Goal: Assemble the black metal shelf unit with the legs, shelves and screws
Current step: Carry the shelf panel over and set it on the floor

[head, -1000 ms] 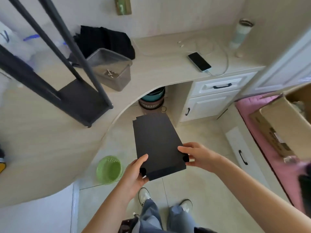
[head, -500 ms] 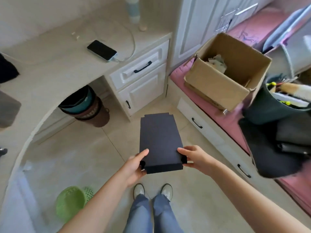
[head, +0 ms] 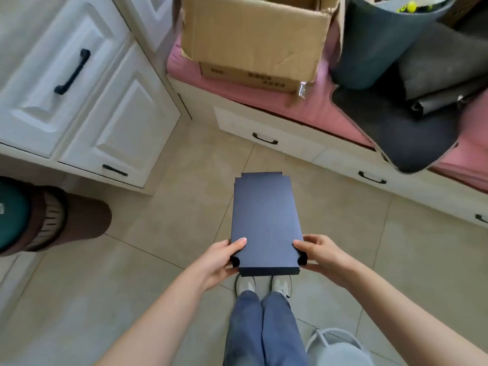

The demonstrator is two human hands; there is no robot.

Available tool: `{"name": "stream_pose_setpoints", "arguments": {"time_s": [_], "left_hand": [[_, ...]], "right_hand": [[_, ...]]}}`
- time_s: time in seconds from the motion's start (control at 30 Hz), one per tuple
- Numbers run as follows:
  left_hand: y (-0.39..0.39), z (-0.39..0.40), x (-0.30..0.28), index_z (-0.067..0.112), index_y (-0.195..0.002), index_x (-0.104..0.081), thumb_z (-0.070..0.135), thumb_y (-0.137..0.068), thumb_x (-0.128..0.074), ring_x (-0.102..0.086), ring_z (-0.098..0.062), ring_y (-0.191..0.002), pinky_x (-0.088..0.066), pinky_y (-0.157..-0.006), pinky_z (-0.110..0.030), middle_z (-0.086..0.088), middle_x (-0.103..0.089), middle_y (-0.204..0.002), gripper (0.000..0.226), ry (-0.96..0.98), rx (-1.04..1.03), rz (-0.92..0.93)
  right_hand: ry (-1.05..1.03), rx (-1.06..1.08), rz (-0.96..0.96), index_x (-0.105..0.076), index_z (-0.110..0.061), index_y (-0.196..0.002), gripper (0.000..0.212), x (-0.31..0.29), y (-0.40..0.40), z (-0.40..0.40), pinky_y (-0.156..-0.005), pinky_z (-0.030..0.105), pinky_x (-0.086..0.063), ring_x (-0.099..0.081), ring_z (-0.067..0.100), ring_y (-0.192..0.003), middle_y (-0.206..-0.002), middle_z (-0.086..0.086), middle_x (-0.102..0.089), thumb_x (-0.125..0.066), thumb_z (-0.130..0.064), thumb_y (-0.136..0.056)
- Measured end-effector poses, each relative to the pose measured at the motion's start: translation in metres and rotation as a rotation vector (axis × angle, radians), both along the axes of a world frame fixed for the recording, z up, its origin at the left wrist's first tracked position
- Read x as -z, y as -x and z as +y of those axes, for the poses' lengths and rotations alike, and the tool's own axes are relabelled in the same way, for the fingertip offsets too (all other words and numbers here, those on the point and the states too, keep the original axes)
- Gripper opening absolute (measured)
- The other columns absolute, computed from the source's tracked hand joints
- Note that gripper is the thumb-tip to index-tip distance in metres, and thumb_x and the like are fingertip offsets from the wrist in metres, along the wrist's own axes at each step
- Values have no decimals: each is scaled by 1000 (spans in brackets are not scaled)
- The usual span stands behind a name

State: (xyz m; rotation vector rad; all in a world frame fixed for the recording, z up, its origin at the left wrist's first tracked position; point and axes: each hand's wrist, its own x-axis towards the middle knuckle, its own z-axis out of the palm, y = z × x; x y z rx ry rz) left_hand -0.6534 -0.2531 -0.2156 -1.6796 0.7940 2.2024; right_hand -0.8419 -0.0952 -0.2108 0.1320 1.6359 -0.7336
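Observation:
A flat black metal shelf panel [head: 265, 220] with notched corners hangs level above the tiled floor, its long side pointing away from me. My left hand [head: 220, 258] grips its near left corner, thumb on top and fingers under. My right hand [head: 320, 256] grips the near right corner the same way. The shelf frame, legs and screws are out of view.
White cabinet drawers [head: 79, 101] stand at the left. A low bench with a pink cushion [head: 264, 96] runs along the right, holding an open cardboard box [head: 253, 40], a dark bin [head: 380, 40] and dark bags [head: 412, 128]. Stacked basins [head: 39, 220] sit at the far left; my feet [head: 261, 285] are below the panel.
My view has swung right, away from the desk and frame, toward the bench and cardboard box. Both hands keep the same hold on the panel, which now sits straight ahead.

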Motion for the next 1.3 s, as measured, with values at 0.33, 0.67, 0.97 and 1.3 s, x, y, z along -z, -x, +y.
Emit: {"name": "stream_pose_setpoints", "arguments": {"time_s": [0.33,0.67,0.97,1.3], "left_hand": [[52,45,186,4,-128,-59,35,-95,-69,-63,-28,-113,-56,-81,-30,-15,-64,-125,46,0,288,-104],[101,43,346,8,-125,-58,40,-98,-63,-59,-32,-124,-56,-80,-27,-20,-59,-137,42,63,519,-108],[128,58,441,16,-136,-53,23,-103,-56,-64,-12,-106,-54,-92,-30,0,-65,-127,34,93,358,-32],[113,56,496,12,-140,-48,9,-97,-64,-66,-12,-95,-53,-76,-26,-2,-67,-116,45,143,376,-102]], "right_hand": [[-156,188,-35,-60,1,-115,27,175,20,67,-61,23,-50,-51,15,-70,-85,6,-51,-59,-21,-99],[-157,308,-36,-58,-3,-127,34,331,53,80,-66,22,-51,-63,15,-83,-110,9,-67,-61,-20,-97],[-78,205,62,-60,-14,-124,25,421,89,70,-82,27,-53,-60,14,-79,-105,7,-67,-52,-8,-100],[-57,103,157,-55,-23,-136,40,489,67,73,-92,34,-52,-66,19,-97,-107,-5,-64,-54,-9,-99]]}}
